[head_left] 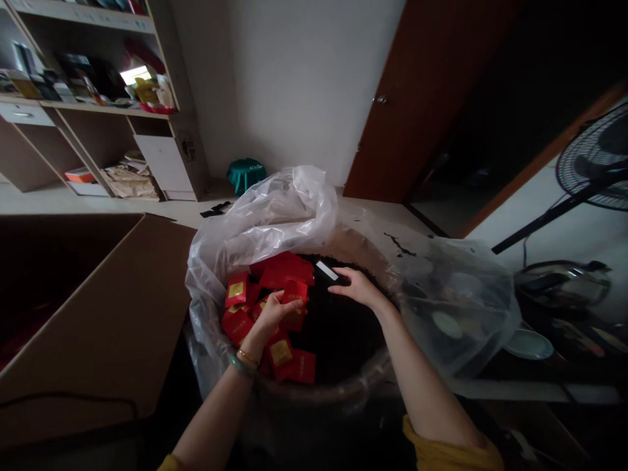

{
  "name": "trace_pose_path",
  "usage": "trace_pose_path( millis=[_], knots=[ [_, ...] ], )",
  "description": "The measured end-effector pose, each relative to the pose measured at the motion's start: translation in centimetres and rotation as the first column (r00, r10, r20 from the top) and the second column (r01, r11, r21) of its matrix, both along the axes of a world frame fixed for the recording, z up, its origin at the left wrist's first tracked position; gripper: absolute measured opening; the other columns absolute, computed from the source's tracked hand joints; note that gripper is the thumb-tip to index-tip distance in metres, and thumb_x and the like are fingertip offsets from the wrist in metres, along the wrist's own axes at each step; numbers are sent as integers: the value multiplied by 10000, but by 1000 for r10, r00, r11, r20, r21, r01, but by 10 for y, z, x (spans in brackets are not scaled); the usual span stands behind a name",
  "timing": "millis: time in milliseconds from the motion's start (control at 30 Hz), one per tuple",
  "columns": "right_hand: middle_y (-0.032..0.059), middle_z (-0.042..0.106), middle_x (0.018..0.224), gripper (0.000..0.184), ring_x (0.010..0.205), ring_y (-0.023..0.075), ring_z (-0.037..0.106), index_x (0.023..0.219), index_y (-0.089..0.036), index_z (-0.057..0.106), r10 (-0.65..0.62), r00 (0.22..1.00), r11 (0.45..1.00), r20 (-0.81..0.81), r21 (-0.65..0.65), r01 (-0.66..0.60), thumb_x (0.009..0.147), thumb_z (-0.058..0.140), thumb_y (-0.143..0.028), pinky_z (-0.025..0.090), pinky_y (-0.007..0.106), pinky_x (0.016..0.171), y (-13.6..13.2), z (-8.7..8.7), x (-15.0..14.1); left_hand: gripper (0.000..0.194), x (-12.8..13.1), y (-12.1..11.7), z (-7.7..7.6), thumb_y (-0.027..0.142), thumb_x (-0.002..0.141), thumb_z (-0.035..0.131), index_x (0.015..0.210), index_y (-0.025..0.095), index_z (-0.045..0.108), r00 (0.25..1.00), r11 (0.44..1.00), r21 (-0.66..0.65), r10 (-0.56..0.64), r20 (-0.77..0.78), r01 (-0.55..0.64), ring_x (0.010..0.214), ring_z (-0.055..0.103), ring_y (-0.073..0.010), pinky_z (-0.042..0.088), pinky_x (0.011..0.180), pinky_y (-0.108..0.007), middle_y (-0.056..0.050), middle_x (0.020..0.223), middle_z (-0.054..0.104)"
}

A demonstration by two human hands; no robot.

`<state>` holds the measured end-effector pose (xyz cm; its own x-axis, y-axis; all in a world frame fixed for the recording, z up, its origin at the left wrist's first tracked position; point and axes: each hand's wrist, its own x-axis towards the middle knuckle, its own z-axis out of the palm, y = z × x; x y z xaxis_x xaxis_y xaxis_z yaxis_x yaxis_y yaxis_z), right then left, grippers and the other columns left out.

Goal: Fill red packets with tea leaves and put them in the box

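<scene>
A large clear plastic bag (260,229) stands wide at its mouth, with dark loose material (338,340) inside that looks like dry leaves. On the left of that material lie several red packets (282,353), some with gold labels. My left hand (272,314) is closed on a red packet (296,297), thumb on top, above the pile. At the far side of the dark material, my right hand (356,286) grips a small black object with a white strip (327,271); its exact kind is unclear.
An open cardboard box (122,314) stands close on the left. To the right are a spread plastic sheet (451,294), a glass-lidded pan (564,284), a plate (528,344) and a black fan (596,157). Shelving (186,144), a teal-covered stool (246,173) and a brown door (392,118) are behind.
</scene>
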<state>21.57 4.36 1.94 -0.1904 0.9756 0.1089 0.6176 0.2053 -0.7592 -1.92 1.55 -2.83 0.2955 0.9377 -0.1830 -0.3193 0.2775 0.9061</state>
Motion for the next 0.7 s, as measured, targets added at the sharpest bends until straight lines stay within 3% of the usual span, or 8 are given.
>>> trace_pose_path(
  millis=[133, 233, 433, 700],
  knots=[
    [85, 694, 1068, 543, 974, 235, 640, 1138, -177, 663, 164, 983, 986, 78, -7, -164, 635, 791, -339, 478, 351, 876, -12, 29, -35, 405, -1, 0, -1, 392, 536, 843, 790, 112, 696, 998, 998, 57, -14, -61, 17, 570, 658, -174, 513, 558, -259, -59, 679, 718],
    [69, 711, 987, 521, 898, 229, 653, 1115, -187, 679, 216, 964, 976, 156, -14, -217, 638, 788, -366, 487, 320, 805, -20, 38, -54, 398, -2, -1, 3, 403, 539, 837, 794, 124, 712, 996, 992, 128, 0, -89, 11, 618, 663, -184, 516, 594, -272, -56, 716, 727],
    [50, 736, 982, 391, 905, 231, 674, 1058, -221, 712, 193, 965, 981, 175, -41, -188, 678, 759, -301, 485, 303, 808, -24, 45, -62, 392, -1, -3, 8, 422, 524, 840, 744, 124, 709, 995, 992, 125, -17, -102, 30, 559, 634, -162, 493, 550, -257, -43, 663, 711],
    [18, 753, 940, 280, 853, 230, 701, 978, -275, 744, 108, 977, 994, 182, -6, -108, 703, 723, -226, 504, 296, 786, -27, 48, -68, 444, -1, -1, 4, 404, 477, 863, 749, 104, 681, 996, 997, 78, -16, -86, 23, 531, 621, -146, 467, 526, -236, -47, 653, 703]
  ],
)
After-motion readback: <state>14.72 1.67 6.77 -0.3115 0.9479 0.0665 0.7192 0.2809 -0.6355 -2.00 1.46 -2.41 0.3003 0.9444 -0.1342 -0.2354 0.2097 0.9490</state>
